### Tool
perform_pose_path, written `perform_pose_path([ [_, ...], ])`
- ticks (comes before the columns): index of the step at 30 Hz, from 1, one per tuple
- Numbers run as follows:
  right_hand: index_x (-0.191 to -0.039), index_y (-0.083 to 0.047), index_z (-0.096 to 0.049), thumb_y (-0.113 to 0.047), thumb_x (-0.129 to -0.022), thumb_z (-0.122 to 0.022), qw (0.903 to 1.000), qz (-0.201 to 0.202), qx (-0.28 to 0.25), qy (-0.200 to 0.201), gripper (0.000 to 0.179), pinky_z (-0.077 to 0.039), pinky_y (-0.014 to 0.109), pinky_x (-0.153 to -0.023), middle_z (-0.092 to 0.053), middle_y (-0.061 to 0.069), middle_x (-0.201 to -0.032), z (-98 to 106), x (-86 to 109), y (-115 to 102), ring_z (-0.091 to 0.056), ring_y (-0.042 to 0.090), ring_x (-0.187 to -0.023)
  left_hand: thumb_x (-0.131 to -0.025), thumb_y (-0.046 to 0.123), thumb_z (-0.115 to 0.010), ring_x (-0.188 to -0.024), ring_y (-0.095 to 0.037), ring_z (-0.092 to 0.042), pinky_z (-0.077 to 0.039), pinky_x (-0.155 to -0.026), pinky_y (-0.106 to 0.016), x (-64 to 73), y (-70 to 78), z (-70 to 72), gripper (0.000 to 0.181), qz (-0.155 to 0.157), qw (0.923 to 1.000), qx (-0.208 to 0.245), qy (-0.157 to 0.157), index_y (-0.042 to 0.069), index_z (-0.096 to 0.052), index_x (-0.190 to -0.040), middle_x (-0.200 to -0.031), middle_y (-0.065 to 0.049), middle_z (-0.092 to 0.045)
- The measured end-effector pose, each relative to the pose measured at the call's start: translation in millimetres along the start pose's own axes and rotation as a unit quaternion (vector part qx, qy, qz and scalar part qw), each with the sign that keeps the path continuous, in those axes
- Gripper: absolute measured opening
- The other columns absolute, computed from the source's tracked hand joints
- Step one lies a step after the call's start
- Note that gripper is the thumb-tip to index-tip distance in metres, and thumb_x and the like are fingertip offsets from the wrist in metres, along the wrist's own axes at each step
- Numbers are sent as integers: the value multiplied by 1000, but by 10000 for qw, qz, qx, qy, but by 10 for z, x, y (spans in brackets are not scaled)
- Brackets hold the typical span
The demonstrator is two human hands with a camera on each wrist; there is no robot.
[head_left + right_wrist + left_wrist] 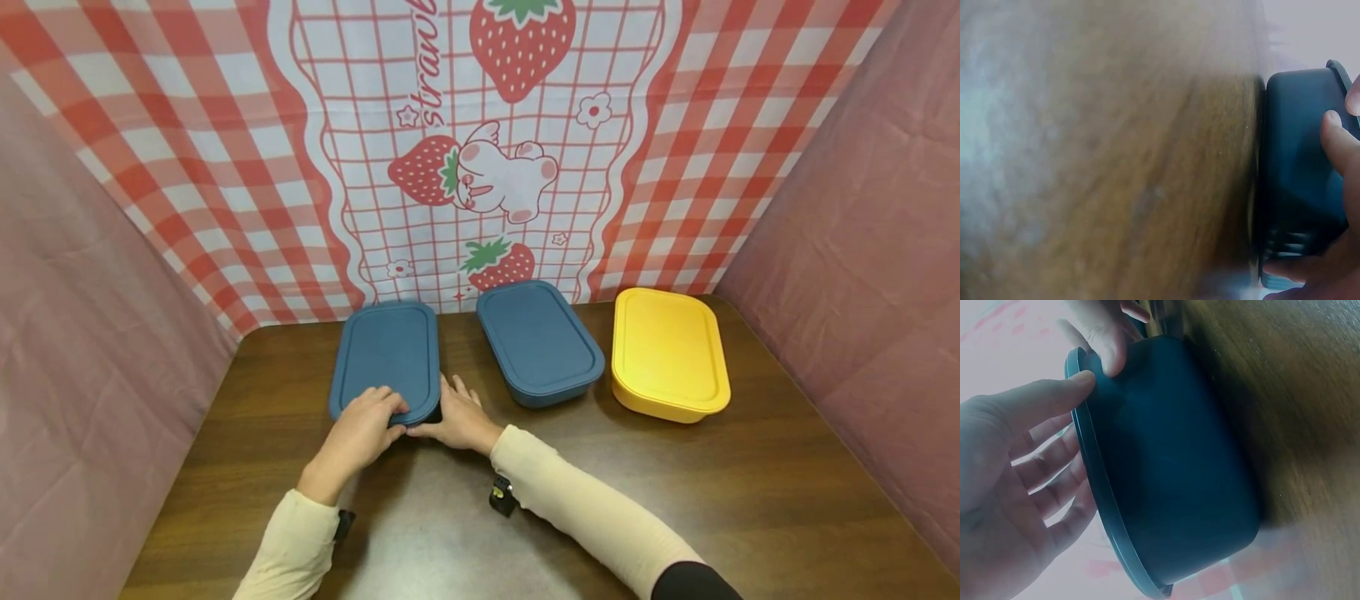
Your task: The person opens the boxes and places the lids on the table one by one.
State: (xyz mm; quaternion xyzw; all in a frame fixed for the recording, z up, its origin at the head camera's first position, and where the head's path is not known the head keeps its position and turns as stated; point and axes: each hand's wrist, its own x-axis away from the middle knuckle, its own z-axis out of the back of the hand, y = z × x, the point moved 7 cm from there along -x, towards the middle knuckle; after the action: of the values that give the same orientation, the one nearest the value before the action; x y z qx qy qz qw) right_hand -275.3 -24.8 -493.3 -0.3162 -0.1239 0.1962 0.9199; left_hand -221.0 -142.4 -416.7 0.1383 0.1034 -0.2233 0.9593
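Note:
A blue lidded food container sits at the left of the table, lid on. My left hand pinches the lid's front edge, its thumb at the rim and its fingers spread over the top. At the front right corner my right hand grips the container body, thumb on the front wall and the other fingers along the right side. In the left wrist view, the right thumb lies just beyond the left thumb, below the lid rim.
A second blue lidded container stands at an angle to the right of the hands. Further right is a yellow lidded container. Behind the wooden table hangs a strawberry-print checked cloth, with pink curtains at the sides.

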Motion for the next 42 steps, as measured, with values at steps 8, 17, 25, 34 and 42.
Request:
perform_pose_path([
  [8,-156,-6,-16,-56,-82,-70,9999,-18,-112,-4,104,-18,60,-118,-22,14,-161,-6,19,-7,-15,38,-150,-73,11,-84,-83,-21,-60,-52,-73,-36,9,52,24,21,-103,9997,-161,151,9,-69,-88,-87,-1,-64],
  [17,-155,-6,-20,-56,-81,-71,9998,-17,-120,153,103,-19,64,-115,-28,12,-160,11,26,-8,-20,40,-148,-76,12,-82,-85,-20,-60,-53,-73,-36,12,49,30,18,-110,9998,-118,126,12,-70,-89,-89,1,-65],
  [25,-154,-5,-20,-53,-81,-73,9996,45,-200,218,102,-24,58,-117,-33,15,-157,17,22,-7,-23,39,-147,-76,13,-83,-87,-20,-61,-54,-73,-38,17,36,26,18,-197,9994,-79,259,13,-70,-89,-89,2,-66],
  [34,-154,-3,-20,-49,-82,-74,9992,99,-304,232,101,-26,54,-117,-35,17,-155,16,31,-18,-25,40,-146,-76,14,-83,-88,-21,-62,-54,-73,-39,20,24,30,19,-229,9993,15,312,12,-71,-90,-90,1,-66],
  [42,-154,-2,-21,-50,-81,-74,9992,77,-295,252,102,-26,54,-117,-34,18,-156,26,35,-24,-26,41,-146,-77,15,-82,-89,-20,-62,-54,-74,-38,23,0,41,20,-272,9991,-9,336,13,-71,-93,-92,2,-67],
])
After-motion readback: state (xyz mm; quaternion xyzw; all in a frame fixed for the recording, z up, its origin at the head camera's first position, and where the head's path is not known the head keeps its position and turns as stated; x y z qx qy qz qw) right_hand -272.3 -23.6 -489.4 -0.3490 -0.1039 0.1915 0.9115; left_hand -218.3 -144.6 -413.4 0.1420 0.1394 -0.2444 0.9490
